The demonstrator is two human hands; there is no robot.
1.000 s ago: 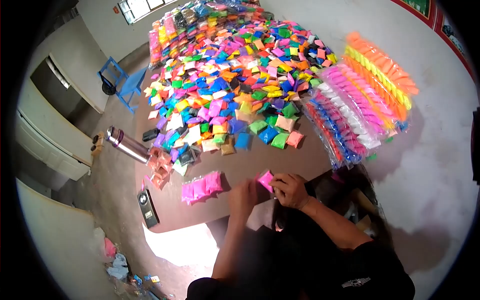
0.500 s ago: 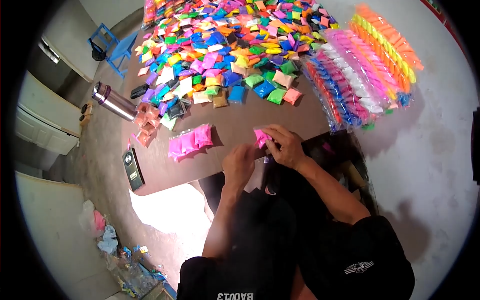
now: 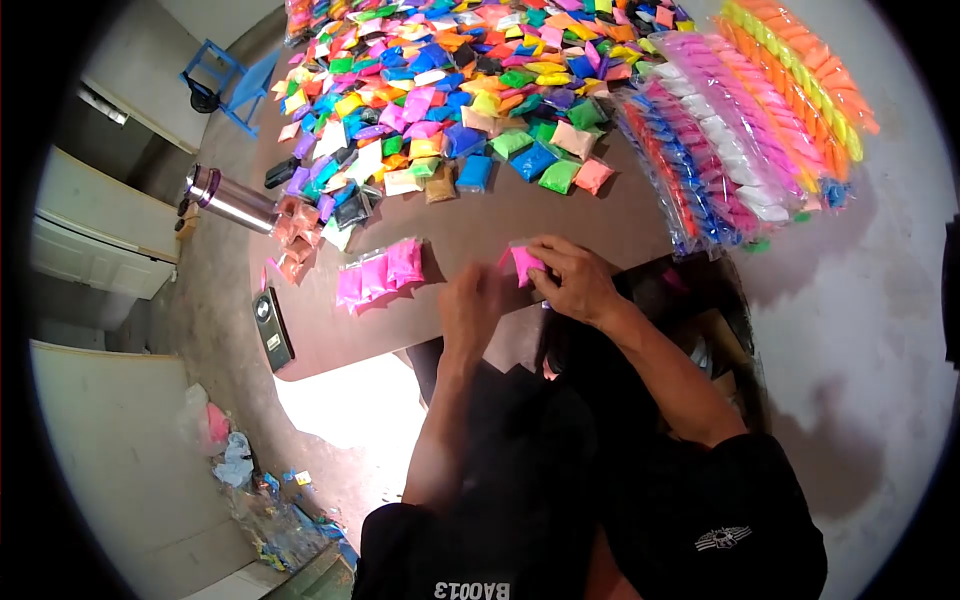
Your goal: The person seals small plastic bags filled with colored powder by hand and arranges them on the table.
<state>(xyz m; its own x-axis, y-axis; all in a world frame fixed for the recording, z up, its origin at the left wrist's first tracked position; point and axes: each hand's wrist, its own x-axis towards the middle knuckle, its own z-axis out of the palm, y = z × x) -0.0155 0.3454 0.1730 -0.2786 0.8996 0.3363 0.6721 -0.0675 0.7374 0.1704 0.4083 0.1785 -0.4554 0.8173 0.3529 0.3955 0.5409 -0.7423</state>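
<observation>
My right hand [image 3: 578, 280] pinches a small clear packet of bright pink material [image 3: 524, 264] between thumb and fingers, just above the table's near edge. Close to the packet's left side is my left hand [image 3: 468, 310], its fingers bent but smeared by motion. A thin pink streak shows between that hand and the packet; whether the fingers grip anything is unclear. Left of my hands, several pink packets [image 3: 378, 272] lie side by side on the brown table [image 3: 450, 225].
A heap of multicoloured packets [image 3: 440, 90] covers the table's far part. Long bags of coloured packets [image 3: 735, 120] lie at right. A steel flask [image 3: 232, 198], reddish packets [image 3: 296, 235] and a phone [image 3: 271, 330] are at left. A blue chair [image 3: 235, 90] stands beyond.
The view has shifted slightly. The pink packet stays pinched in my right hand and now hangs more upright. My left hand remains beside it, still blurred.
</observation>
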